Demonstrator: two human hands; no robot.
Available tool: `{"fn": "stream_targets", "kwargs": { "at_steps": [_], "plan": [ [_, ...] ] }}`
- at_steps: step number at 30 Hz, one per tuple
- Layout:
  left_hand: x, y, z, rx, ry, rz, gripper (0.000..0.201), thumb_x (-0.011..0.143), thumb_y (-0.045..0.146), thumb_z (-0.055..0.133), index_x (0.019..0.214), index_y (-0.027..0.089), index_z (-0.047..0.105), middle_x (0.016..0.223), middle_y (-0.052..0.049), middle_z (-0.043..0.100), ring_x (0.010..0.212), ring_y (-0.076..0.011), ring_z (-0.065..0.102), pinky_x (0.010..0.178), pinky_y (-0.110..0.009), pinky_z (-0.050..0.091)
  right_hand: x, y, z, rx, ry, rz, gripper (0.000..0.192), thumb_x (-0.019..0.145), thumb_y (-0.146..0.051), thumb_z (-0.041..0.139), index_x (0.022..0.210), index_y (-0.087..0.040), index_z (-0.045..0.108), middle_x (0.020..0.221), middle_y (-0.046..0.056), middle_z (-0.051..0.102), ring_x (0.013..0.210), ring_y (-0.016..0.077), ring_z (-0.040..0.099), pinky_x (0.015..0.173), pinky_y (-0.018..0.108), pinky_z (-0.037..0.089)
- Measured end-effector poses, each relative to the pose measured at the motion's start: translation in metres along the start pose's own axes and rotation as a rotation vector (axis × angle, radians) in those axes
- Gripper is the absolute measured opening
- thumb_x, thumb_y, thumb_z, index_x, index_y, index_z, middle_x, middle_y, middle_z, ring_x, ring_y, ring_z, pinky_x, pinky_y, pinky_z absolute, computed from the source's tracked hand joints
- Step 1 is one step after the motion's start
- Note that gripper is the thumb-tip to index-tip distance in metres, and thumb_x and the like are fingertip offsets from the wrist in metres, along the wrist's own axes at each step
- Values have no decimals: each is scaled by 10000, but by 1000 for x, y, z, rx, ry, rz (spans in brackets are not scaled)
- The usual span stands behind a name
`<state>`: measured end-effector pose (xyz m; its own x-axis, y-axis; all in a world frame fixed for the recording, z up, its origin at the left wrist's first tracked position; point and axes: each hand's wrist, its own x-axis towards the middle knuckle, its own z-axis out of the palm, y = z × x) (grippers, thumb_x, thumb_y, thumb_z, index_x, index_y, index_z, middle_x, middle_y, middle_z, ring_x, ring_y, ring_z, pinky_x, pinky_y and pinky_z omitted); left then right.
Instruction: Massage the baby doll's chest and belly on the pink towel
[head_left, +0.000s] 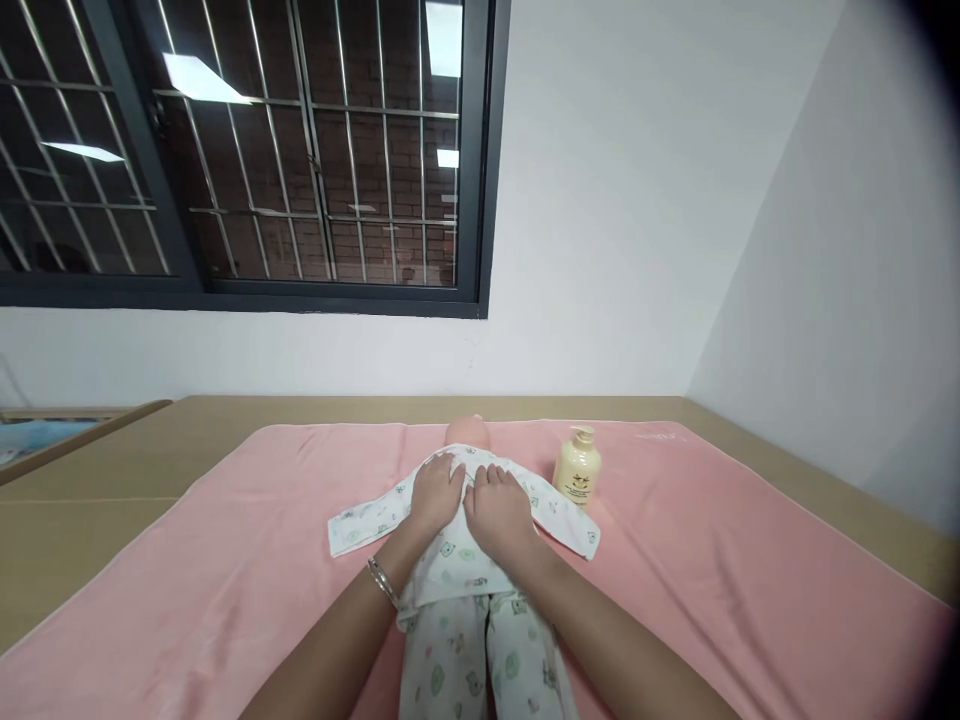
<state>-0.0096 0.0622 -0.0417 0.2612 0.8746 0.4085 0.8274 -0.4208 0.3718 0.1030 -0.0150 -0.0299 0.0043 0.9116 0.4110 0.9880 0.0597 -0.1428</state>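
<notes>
A doll lies on its back in a white long-sleeved shirt [450, 565] and matching trousers [446, 655], both printed with small green and brown figures. Its head [468, 432] points away from me, and the sleeves spread to both sides. My left hand [437, 492], a silver bangle at its wrist, is closed on the shirt at the upper chest. Beside it, my right hand [499, 508] also grips the shirt front near the neckline, fingers bent and thumb toward the middle. The fingertips partly hide the cloth between them.
A pale yellow pump bottle [577, 468] stands by the doll's sleeve on the right. The pink sheet [247, 560] covers a wooden surface [150, 470]. Behind rise a white wall [600, 250] and a barred window [322, 180]; something blue [41, 437] shows at the far left.
</notes>
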Motion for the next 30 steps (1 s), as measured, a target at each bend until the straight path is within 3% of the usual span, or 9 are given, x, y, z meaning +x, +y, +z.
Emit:
{"fn": "stream_targets", "kwargs": {
  "at_steps": [7,13,17,22,30],
  "plan": [
    [-19,22,-6,169,62,11,382,943,255,336,1131,94,627,1172,-167,666,1146,-276,591,990,-399,417,30,37,14,239,-89,11,544,979,-362,295,1402,-49,434,1465,166,421,1393,273,319,1130,386,237],
    [-31,37,-14,192,61,9,347,932,213,331,1018,106,650,1043,-157,693,1030,-266,640,873,-360,472,29,39,18,281,-83,23,536,975,-345,309,1419,-61,408,1489,163,385,1414,269,270,1148,415,184],
    [-24,25,-13,126,68,15,337,915,253,383,1093,125,639,1114,-153,682,1079,-277,621,926,-386,452,24,34,17,232,-42,47,525,973,-332,312,1404,-55,426,1473,173,405,1395,286,300,1143,422,190],
    [-9,2,0,-77,10,16,449,918,324,411,1279,99,554,1372,-146,549,1333,-268,433,1131,-422,283,20,30,18,173,14,51,500,978,-319,310,1386,-66,451,1451,178,433,1375,290,326,1136,427,200],
    [-9,-7,14,-128,117,83,425,924,337,396,1251,129,569,1344,-127,574,1294,-267,468,1129,-465,297,15,28,12,178,77,30,442,975,-286,317,1315,-84,514,1379,170,510,1323,274,392,1112,426,234]
  ]
}}
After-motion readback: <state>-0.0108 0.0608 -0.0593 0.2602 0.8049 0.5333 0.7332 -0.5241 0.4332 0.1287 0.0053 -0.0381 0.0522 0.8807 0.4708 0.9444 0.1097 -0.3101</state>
